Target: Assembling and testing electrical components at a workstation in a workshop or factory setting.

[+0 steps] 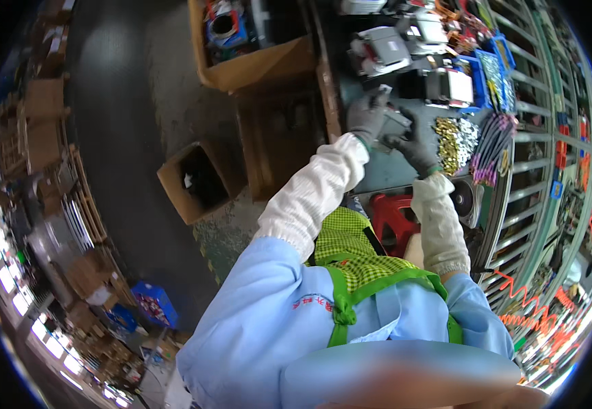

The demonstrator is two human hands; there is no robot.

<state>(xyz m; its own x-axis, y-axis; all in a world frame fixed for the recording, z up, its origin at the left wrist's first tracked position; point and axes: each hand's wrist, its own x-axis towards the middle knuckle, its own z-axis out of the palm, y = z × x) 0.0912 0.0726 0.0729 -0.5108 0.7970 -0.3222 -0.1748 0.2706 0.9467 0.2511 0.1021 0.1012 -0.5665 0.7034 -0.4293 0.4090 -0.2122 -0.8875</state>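
Your L hand [367,116] & R hand [415,146], both gloved, clamped on small grey metal part [395,123] over bench [378,174], screw pile [456,140] just beside.

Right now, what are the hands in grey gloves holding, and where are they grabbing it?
Both gloved hands hold a small grey metal part. The left hand grips its left end, the right hand its right side.

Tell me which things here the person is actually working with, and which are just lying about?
In use:
- left hand and right hand, both in grey gloves
- small grey metal part held between them

Lying about:
- pile of brass and silver screws
- blue bins
- open cardboard box on the floor
- red stool
- grey machine units
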